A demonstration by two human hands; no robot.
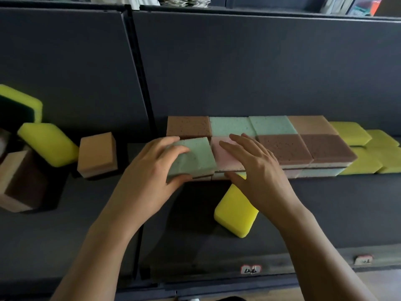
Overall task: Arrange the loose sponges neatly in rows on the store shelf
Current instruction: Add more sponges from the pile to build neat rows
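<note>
Gripping a green sponge (193,156) between thumb and fingers, the left hand (152,170) sets it at the left end of the front row on the dark shelf (325,213), where it sits a little crooked, its far edge against the brown sponge (188,126) behind. The right hand (256,164) lies spread and flat on the pink sponge (223,154) next door, holding nothing, steadying the stack. To finish this well, I'd say the green one wants turning square and sliding snug against the pink one, front edges level, while the flat hand keeps the neighbours from shifting. Beyond the hands the two rows run right in green, tan and brown, layered over paler sponges, then a patch of flat yellow sponges (349,133). A loose yellow sponge (235,211) lies askew just in front of the rows, partly under the right wrist. Well off to the left, past the shelf divider, more wait untidied: an orange sponge (97,154), a tilted yellow one (48,144), and others at the edge. Two small price tags (251,269) on the shelf lip carry handwriting too blurred to read; no brand shows.
</note>
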